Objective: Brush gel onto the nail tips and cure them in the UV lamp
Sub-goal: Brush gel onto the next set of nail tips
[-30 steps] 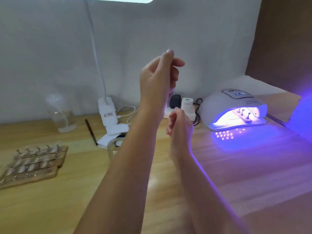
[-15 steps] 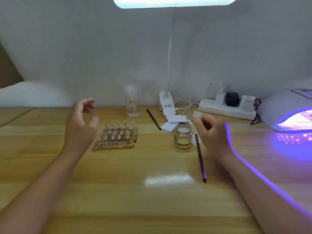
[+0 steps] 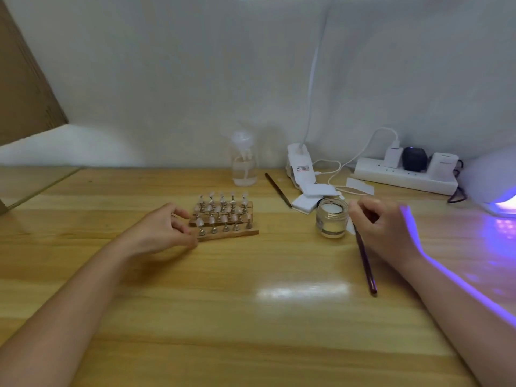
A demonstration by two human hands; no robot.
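Now your left hand (image 3: 164, 227) curls at the wooden nail-tip stand (image 3: 226, 221), seemingly touching its left edge | your right hand (image 3: 382, 227) pinches the brush (image 3: 365, 263) beside the gel jar (image 3: 332, 217) | UV lamp (image 3: 491, 180) glows far right

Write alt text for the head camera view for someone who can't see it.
A person's left hand touches the wooden holders of nail tips while the right hand grips a dark brush beside an open glass jar on a wooden table. A UV lamp glows violet at far right.
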